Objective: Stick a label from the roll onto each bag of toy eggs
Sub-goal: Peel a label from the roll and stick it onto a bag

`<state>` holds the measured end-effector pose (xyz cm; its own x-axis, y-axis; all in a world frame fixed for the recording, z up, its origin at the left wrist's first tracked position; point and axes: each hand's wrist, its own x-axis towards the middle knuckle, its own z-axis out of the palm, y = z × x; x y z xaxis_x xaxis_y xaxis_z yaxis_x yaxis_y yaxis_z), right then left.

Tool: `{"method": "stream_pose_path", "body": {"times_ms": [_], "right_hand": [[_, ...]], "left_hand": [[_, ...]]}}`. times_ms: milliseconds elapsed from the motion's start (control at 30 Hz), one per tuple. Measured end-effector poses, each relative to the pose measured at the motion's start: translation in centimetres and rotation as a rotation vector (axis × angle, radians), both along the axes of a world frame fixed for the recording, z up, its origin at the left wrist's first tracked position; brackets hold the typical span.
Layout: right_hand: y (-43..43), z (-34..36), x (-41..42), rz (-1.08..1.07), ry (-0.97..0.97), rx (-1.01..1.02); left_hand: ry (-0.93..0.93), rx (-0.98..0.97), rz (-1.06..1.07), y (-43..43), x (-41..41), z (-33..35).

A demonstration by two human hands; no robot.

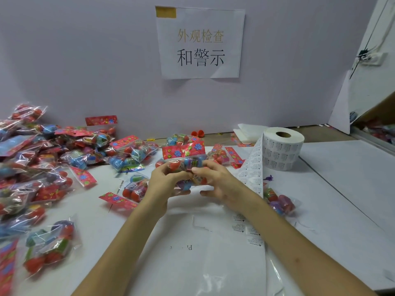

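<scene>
**Slippery bag, easy to drop**

Gripping the clear crinkly plastic bag of red and blue toy eggs (184, 162) in the middle of the frame, left hand (164, 181) and right hand (218, 183) both curled round it. Shiny and lumpy, so could slip out. Could crease a label if pressed over a round egg. No way to tell of a label stuck on yet.

Right of middle: the white roll of small printed labels (282, 149), its long loose paper strip (252, 171) trailing down by the right wrist, easy to snag or tug over. Left side: a big heap of more clear egg bags (42, 159), crowding in close
</scene>
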<state>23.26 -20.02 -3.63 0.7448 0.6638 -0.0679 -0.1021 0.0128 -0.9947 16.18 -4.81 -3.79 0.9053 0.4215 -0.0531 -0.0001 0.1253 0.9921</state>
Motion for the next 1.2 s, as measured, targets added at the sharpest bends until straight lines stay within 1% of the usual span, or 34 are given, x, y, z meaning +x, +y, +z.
{"method": "stream_pose_path", "body": {"times_ms": [133,233,367,500,567,767,833,933,1000,1067,1100,1200], "right_hand": [[0.4,0.0,-0.2,-0.050,0.068,0.000],[0.5,0.1,-0.2,-0.032,0.093,0.014],[0.5,0.0,-0.1,-0.036,0.169,0.099],[0.3,-0.4,0.3,-0.043,0.080,0.074],[0.3,-0.6,0.4,-0.054,0.071,0.083],[0.4,-0.8,0.4,-0.118,0.048,0.029],[0.3,-0.6,0.3,-0.113,-0.029,-0.016],[-0.1,-0.3,0.5,-0.100,-0.257,-0.149],[-0.2,0.0,0.6,-0.081,-0.286,-0.095],[-0.3,0.2,0.7,-0.077,-0.214,0.030],[-0.3,0.2,0.7,-0.100,-0.199,0.059],[0.0,0.0,0.7,-0.203,-0.269,0.008]], "left_hand": [[-0.013,-0.029,0.038,-0.3,-0.1,-0.2],[-0.053,0.065,0.095,-0.6,0.0,-0.3],[-0.086,0.171,0.110,-0.9,0.0,0.0],[-0.089,0.233,0.122,-1.3,-0.3,0.3],[-0.118,0.263,0.121,-1.5,-0.5,0.2],[-0.118,0.252,0.015,-1.5,-0.3,0.3],[-0.103,0.222,0.003,-1.3,-0.2,0.2],[-0.089,0.202,0.048,-1.0,0.0,0.1],[-0.088,0.189,0.057,-0.6,0.0,0.0],[-0.088,0.195,0.022,-0.3,0.0,0.0],[-0.079,0.211,0.004,-0.2,0.0,-0.1],[-0.035,0.229,0.001,-0.5,0.1,-0.3]]}}
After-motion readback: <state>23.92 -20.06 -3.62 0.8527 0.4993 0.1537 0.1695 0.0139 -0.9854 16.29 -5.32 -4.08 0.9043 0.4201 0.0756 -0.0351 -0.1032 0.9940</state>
